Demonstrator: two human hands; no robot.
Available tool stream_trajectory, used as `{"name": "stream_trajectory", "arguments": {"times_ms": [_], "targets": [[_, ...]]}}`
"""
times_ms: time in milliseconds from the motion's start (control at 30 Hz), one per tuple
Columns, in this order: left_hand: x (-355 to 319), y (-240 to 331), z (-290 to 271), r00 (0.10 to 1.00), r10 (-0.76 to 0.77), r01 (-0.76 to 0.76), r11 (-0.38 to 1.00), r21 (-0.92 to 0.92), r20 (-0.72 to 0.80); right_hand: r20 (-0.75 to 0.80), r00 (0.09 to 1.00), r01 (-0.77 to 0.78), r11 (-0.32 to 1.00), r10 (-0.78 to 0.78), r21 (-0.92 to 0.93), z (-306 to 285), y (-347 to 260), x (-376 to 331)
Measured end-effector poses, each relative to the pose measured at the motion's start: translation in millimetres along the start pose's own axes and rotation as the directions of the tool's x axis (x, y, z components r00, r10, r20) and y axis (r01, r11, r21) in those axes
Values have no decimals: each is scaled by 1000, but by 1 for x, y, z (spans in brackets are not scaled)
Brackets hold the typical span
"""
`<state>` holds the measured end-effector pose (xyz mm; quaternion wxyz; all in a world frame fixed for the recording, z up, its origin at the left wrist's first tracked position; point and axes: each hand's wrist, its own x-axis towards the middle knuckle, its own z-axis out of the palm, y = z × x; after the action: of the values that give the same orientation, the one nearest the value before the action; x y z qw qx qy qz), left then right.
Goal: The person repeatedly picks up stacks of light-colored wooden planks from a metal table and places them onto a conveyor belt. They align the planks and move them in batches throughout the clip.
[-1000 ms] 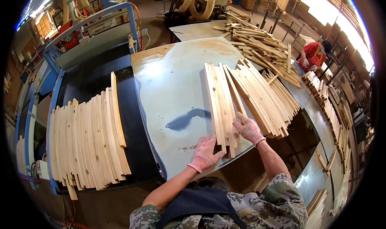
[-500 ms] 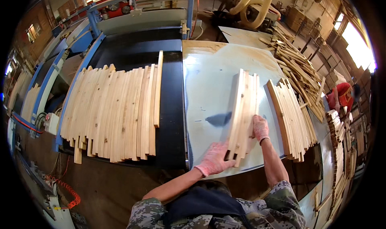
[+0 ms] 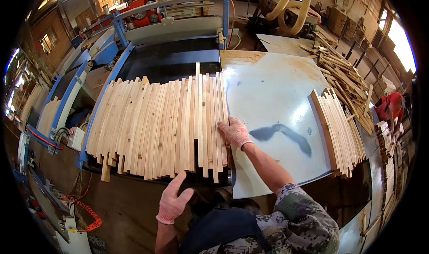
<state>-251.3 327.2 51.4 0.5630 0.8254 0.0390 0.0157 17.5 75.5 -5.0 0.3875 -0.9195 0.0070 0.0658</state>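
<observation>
Head view, looking down at my two gloved hands over a woodworking bench. A wide row of pale wooden slats [image 3: 161, 129] lies side by side across the black bed of the blue-framed machine [image 3: 174, 57], filling the centre-left of the frame. The long axis of each slat runs from the top of the frame toward the bottom, that is, away from me and back; the row itself spreads left to right.

My right hand [image 3: 234, 131] is the nearer one. It rests just right of centre, flat against the right-hand flank of the row, fingers extended and close together, palm pressed to the outermost slats at about mid-length. It encloses nothing; it is a flat push contact, not a grasp. The slats therefore lie directly to the left of this hand, across their own length.

My left hand [image 3: 173, 204] hangs lower centre, below the near ends of the slats and apart from them. Its fingers are spread, thumb out, and it carries nothing.

To the right of the row is a pale metal table sheet [image 3: 272, 93] with a dark smear on it. A second, smaller stack of slats [image 3: 339, 133] stands on the sheet's right edge, well apart from both hands, its long axis likewise running up and down the frame. Loose offcuts [image 3: 344, 75] are heaped at the upper right.
</observation>
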Motion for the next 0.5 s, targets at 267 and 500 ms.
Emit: {"name": "stream_trajectory", "arguments": {"times_ms": [267, 500], "targets": [[-24, -53, -54, 989, -134, 106, 941, -321, -65, 7, 986, -164, 986, 164, 15, -8, 6, 6], [9, -90, -176, 914, -158, 104, 982, -160, -373, -154, 979, -119, 988, 134, 98, -23, 8, -23]]}}
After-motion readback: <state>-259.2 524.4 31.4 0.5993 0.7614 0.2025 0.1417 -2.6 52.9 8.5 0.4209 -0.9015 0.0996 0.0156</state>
